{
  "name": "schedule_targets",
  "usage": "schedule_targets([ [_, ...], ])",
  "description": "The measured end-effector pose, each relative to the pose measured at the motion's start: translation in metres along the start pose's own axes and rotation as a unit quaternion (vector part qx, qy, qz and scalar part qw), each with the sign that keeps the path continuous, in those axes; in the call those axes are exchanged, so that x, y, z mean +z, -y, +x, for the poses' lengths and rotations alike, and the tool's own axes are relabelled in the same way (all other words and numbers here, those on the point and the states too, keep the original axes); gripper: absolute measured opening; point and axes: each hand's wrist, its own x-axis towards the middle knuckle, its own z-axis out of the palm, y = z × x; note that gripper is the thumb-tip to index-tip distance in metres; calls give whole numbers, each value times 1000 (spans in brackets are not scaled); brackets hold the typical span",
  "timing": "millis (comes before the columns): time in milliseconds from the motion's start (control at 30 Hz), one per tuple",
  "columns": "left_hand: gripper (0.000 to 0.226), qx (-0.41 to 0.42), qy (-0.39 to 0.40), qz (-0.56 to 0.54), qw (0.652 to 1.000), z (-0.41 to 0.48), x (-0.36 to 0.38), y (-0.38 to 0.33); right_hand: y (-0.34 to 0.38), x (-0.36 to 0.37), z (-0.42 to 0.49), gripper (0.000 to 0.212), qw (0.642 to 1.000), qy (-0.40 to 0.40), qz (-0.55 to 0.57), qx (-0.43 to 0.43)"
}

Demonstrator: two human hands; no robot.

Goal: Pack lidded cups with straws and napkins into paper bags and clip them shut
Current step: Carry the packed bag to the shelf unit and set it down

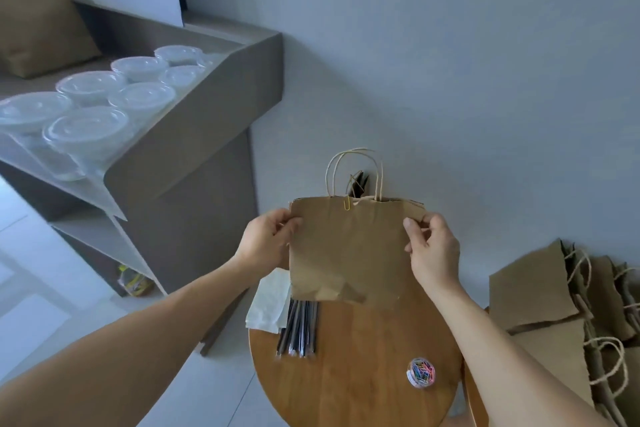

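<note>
Head view. A creased brown paper bag with twisted-cord handles is held upright over the far edge of the round wooden table. Its left edge is pinched by the left hand and its upper right corner by the right hand, fingers curled. A yellow paper clip sits on its rim. On the table lie white napkins, dark straws and a clear tub of coloured clips. Left of the table, clear lidded cups are ranged on a grey shelf.
</note>
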Motion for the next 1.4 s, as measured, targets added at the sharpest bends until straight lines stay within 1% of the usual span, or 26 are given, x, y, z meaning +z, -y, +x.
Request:
schedule_targets([
  [67, 15, 34, -38, 24, 998, -6, -25, -12, 36, 3, -4, 13, 999, -33, 13, -18],
  [200, 16, 67, -82, -13, 994, -25, -82, -39, 111, 12, -21, 12, 995, -76, 40, -46],
  [333, 18, 102, -146, -55, 982, -53, -154, -64, 191, 28, -41, 12, 989, -90, 77, -84],
  [400, 21, 112, -167, -74, 977, -68, -189, -76, 229, 35, -50, 11, 985, -101, 93, -105],
  [500, 28, 133, -195, -74, 969, -87, -239, -91, 282, 46, -61, 7, 980, -101, 110, -129],
  [633, 25, 168, -265, -63, 947, -104, -304, -110, 353, 63, -68, 5, 976, -52, 159, -142],
  [700, 28, 176, -293, -64, 938, -108, -336, -116, 388, 75, -69, 12, 971, -26, 181, -151],
  [767, 32, 178, -327, -56, 926, -109, -369, -122, 421, 89, -68, 14, 967, -1, 191, -168],
  [900, 21, 193, -393, -29, 899, -101, -433, -129, 483, 129, -56, 13, 955, 52, 212, -199],
  [1033, 23, 205, -454, -5, 867, -77, -496, -128, 541, 183, -27, 9, 939, 105, 237, -228],
  [1133, 26, 212, -501, 20, 839, -53, -539, -123, 582, 228, -4, 17, 925, 140, 253, -248],
  [1200, 26, 206, -522, 41, 827, -35, -567, -119, 607, 260, 12, 18, 919, 161, 252, -259],
  [1267, 24, 191, -546, 71, 813, -16, -594, -109, 630, 296, 28, 14, 913, 191, 241, -267],
  [1333, 26, 180, -566, 92, 799, 2, -620, -93, 652, 334, 42, 6, 909, 223, 223, -273],
  [1400, 27, 159, -576, 106, 795, 19, -644, -75, 669, 373, 51, 5, 905, 257, 208, -267],
])
